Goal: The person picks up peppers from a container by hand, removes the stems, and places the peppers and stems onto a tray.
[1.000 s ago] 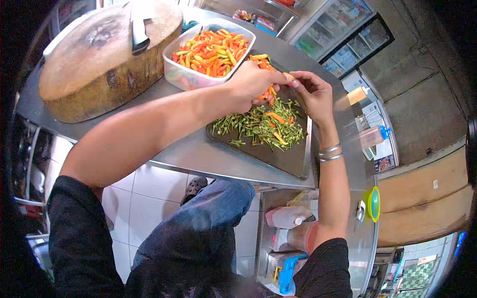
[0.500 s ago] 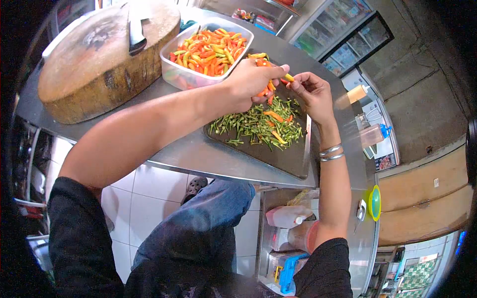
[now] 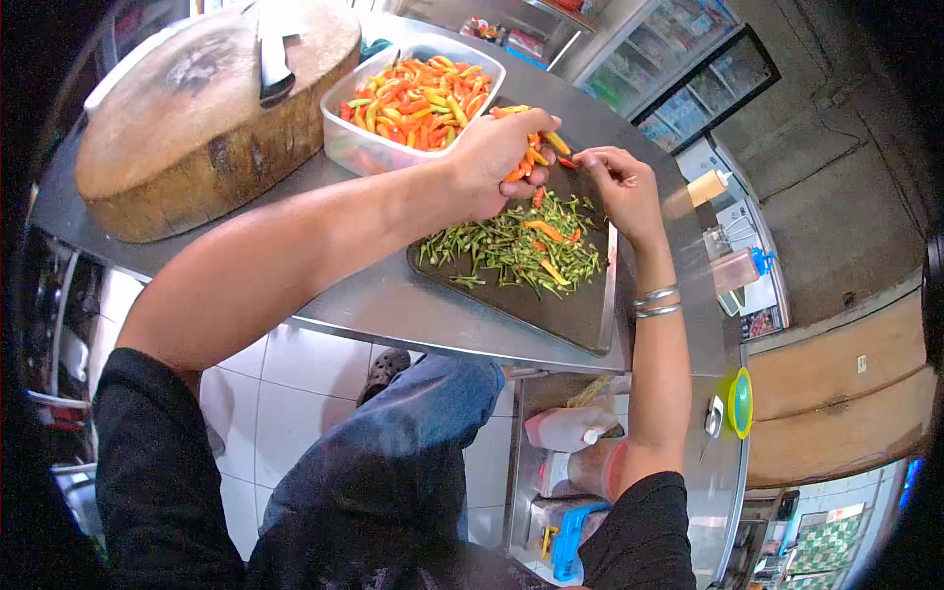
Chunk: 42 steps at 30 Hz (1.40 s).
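Observation:
My left hand (image 3: 495, 157) is closed round a bunch of orange, red and yellow chili peppers (image 3: 537, 155), some poking out between the fingers. Just right of it, my right hand (image 3: 626, 192) holds thumb and forefinger pinched by the tip of a red chili; what sits in the pinch is too small to make out. Both hands are over a dark metal tray (image 3: 575, 324). A heap of green chili stems (image 3: 492, 246) covers much of it, with a few orange and yellow chilies on top. Behind my left wrist stands a clear plastic tub (image 3: 369, 152) full of chilies (image 3: 423, 103).
A thick round wooden chopping block (image 3: 197, 128) takes up the left of the steel table (image 3: 383, 320), with a knife (image 3: 275, 64) on top. Squeeze bottles (image 3: 706, 187) stand past my right hand. Plastic containers (image 3: 570, 430) sit on a lower shelf.
My right hand has drawn slightly apart from the left; the yellow chili that lay between both hands' fingers now points out from my left hand alone.

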Each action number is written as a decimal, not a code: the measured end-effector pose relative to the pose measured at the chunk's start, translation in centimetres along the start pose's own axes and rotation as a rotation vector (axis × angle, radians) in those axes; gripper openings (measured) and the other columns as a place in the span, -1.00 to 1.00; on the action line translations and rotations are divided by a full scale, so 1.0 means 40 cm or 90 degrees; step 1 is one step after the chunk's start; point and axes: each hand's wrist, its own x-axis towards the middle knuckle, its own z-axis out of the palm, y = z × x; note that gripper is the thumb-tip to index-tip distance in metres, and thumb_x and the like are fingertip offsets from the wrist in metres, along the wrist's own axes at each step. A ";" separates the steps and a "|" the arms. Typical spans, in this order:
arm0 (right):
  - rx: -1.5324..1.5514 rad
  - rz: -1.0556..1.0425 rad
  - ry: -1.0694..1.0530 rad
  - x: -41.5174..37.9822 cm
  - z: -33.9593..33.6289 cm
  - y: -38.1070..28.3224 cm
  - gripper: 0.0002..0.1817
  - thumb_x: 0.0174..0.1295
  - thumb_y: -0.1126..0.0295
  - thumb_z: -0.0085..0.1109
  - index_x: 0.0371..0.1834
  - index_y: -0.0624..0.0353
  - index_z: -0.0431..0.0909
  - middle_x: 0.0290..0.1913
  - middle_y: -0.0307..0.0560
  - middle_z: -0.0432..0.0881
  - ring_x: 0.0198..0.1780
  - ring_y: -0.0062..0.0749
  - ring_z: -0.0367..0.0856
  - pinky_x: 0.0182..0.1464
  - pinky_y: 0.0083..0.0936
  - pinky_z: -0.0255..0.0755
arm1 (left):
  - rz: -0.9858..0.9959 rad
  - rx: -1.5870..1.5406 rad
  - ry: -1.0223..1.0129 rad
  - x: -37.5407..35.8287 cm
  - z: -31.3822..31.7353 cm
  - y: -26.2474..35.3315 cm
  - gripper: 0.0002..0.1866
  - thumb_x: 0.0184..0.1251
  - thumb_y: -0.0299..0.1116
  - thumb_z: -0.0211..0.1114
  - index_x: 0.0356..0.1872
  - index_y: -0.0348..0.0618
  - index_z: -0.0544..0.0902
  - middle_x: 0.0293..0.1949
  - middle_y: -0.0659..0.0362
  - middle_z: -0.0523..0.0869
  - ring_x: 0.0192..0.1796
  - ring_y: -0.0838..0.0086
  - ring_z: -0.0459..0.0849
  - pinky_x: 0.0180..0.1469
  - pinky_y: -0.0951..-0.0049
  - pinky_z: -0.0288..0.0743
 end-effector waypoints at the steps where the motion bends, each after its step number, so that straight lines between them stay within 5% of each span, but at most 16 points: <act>1: 0.000 0.000 0.000 0.002 0.006 0.009 -0.73 0.34 0.35 0.22 0.06 0.16 0.68 -0.09 -0.10 0.75 -0.03 -0.34 0.68 0.12 -0.40 0.50 | 0.000 0.003 -0.017 0.001 -0.003 0.000 -0.81 0.36 -0.27 0.30 -0.26 -0.14 0.51 -0.46 0.18 0.55 -0.62 0.54 0.48 -0.79 0.67 0.08; 4: -0.072 -0.090 0.044 0.003 0.044 0.051 -0.72 0.29 0.46 0.18 0.05 0.14 0.69 0.08 -0.02 0.70 0.09 -0.14 0.63 0.17 -0.34 0.48 | 0.002 0.016 -0.031 0.001 -0.003 -0.001 -0.84 0.32 -0.33 0.29 -0.24 -0.15 0.52 -0.43 0.13 0.59 -0.62 0.52 0.49 -0.80 0.66 0.09; 8: -0.164 -0.121 -0.037 0.004 0.033 0.061 -0.72 0.27 0.47 0.21 0.04 0.16 0.68 0.04 -0.01 0.72 0.02 -0.16 0.67 0.11 -0.38 0.51 | -0.012 0.033 -0.011 -0.006 0.000 -0.003 -0.85 0.31 -0.37 0.28 -0.21 -0.17 0.54 -0.38 0.05 0.63 -0.61 0.51 0.50 -0.79 0.65 0.10; 11: -0.078 0.050 -0.121 -0.002 0.017 0.023 -0.72 0.26 0.47 0.23 0.04 0.17 0.68 -0.07 -0.01 0.74 -0.11 -0.22 0.70 0.01 -0.41 0.52 | -0.010 0.056 -0.014 -0.005 -0.004 -0.002 -0.86 0.30 -0.39 0.29 -0.24 -0.19 0.54 -0.38 0.05 0.63 -0.61 0.53 0.50 -0.78 0.65 0.10; 13: -0.028 0.050 -0.101 -0.008 0.018 0.010 -0.77 0.27 0.46 0.26 -0.03 0.21 0.69 -0.26 -0.11 0.75 -0.26 -0.44 0.66 -0.12 -0.49 0.50 | -0.016 0.072 -0.003 -0.006 -0.005 -0.002 -0.86 0.28 -0.41 0.29 -0.25 -0.25 0.56 -0.38 0.05 0.64 -0.60 0.54 0.51 -0.78 0.62 0.10; 19: 0.286 0.032 -0.010 -0.010 0.026 -0.024 -0.90 0.28 0.43 0.31 -0.21 0.20 0.70 -0.38 -0.36 0.65 -0.32 -0.74 0.50 -0.23 -0.66 0.40 | 0.005 0.197 -0.011 -0.007 -0.009 -0.018 -0.87 0.25 -0.43 0.31 -0.28 -0.29 0.61 -0.44 0.12 0.64 -0.63 0.59 0.50 -0.75 0.59 0.11; 26: 0.196 0.006 -0.011 -0.013 0.032 -0.018 -0.91 0.26 0.43 0.35 -0.26 0.19 0.67 -0.35 -0.39 0.65 -0.30 -0.73 0.51 -0.22 -0.69 0.40 | 0.030 0.333 -0.022 -0.011 -0.005 -0.021 -0.81 0.26 -0.32 0.38 -0.40 -0.25 0.64 -0.55 0.18 0.61 -0.66 0.61 0.47 -0.71 0.54 0.16; 34: 0.413 -0.031 -0.037 -0.016 0.038 -0.042 -0.91 0.26 0.44 0.35 -0.24 0.17 0.64 -0.28 -0.37 0.63 -0.22 -0.72 0.52 -0.15 -0.65 0.41 | 0.070 0.420 -0.052 0.007 -0.010 -0.038 -0.69 0.27 -0.19 0.42 -0.37 -0.28 0.66 -0.56 0.21 0.61 -0.64 0.63 0.47 -0.66 0.52 0.23; 38: 0.362 -0.042 -0.077 -0.017 0.021 -0.023 -0.91 0.25 0.49 0.33 -0.22 0.20 0.63 -0.24 -0.34 0.62 -0.20 -0.69 0.52 -0.12 -0.66 0.41 | 0.150 0.569 -0.093 0.002 -0.003 -0.023 -0.72 0.32 -0.17 0.41 -0.36 -0.21 0.67 -0.57 0.25 0.62 -0.57 0.66 0.52 -0.54 0.59 0.36; 42: 0.602 -0.028 -0.166 -0.022 0.008 -0.011 -0.91 0.20 0.56 0.28 -0.24 0.22 0.61 -0.21 -0.24 0.59 -0.17 -0.58 0.52 -0.05 -0.59 0.40 | 0.093 0.535 -0.140 -0.025 0.018 0.004 -0.71 0.24 -0.20 0.41 -0.38 -0.27 0.67 -0.49 0.21 0.65 -0.47 0.60 0.57 -0.44 0.53 0.41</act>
